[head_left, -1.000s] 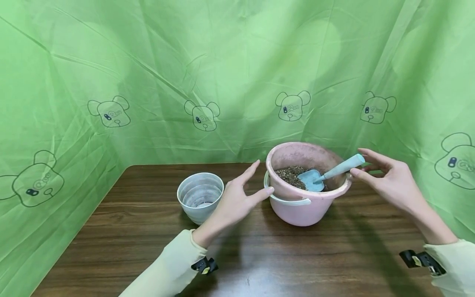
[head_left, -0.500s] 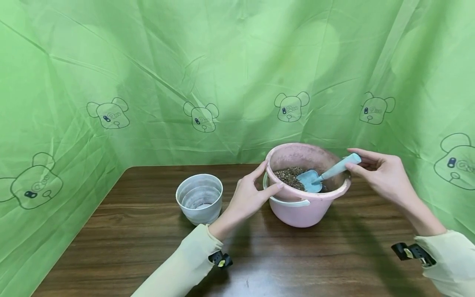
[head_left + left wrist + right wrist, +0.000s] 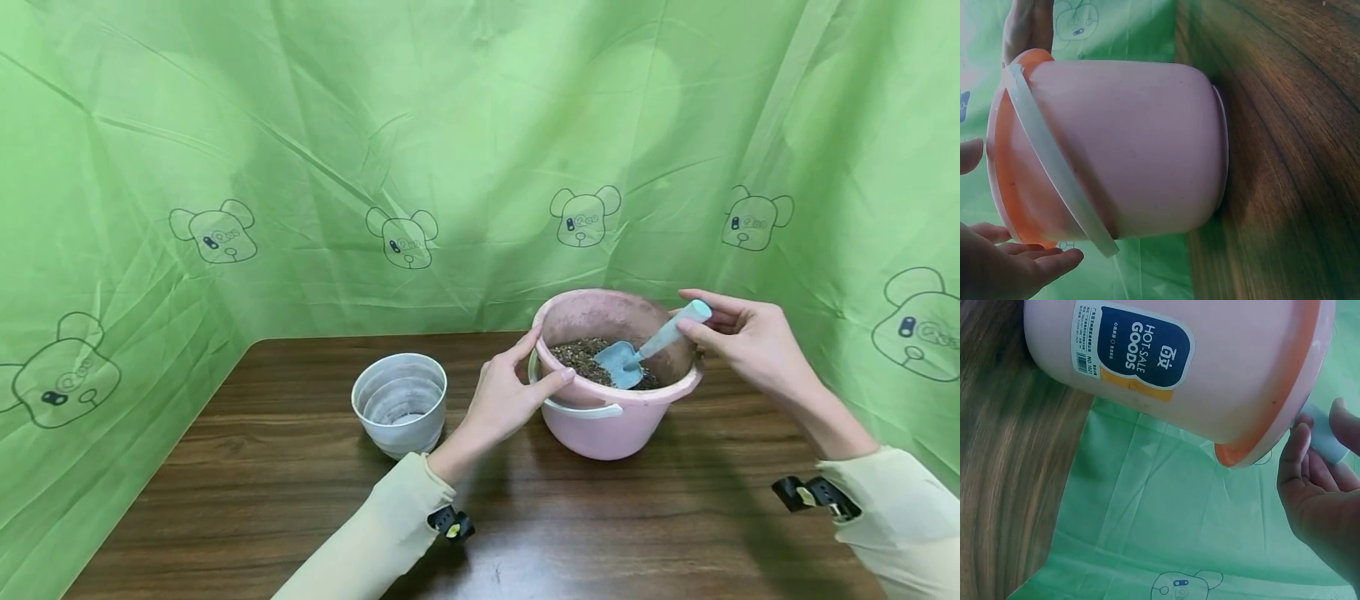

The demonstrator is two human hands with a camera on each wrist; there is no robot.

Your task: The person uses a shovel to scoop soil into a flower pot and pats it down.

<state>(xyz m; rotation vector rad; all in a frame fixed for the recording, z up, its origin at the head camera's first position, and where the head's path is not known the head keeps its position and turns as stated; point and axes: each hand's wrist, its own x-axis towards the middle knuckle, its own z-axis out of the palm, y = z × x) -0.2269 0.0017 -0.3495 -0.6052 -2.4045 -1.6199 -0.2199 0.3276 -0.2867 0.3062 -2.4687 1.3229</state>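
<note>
A pink bucket (image 3: pixel 607 429) with a pale handle (image 3: pixel 1063 175) stands on the table, dark loose soil (image 3: pixel 581 358) inside it. In the soil lies the blade of a small blue hand trowel (image 3: pixel 622 364), its handle slanting up over the right rim. My right hand (image 3: pixel 750 337) pinches the top of that handle between thumb and fingers, as the right wrist view also shows. On the bucket's left side, my left hand (image 3: pixel 506 396) rests against the rim with thumb and fingers spread and fairly straight. The trowel is hidden in the left wrist view.
To the left of the bucket stands a whitish ridged pot (image 3: pixel 400 404) with nothing seen inside, close to my left forearm. Both stand on a brown wooden table (image 3: pixel 285 467). Green cloth (image 3: pixel 450 125) with bear drawings hangs behind and on both sides.
My left hand has moved right to reach the bucket's rim. The right hand has come in from the right and taken hold of the trowel's handle, which now tilts more upright.
</note>
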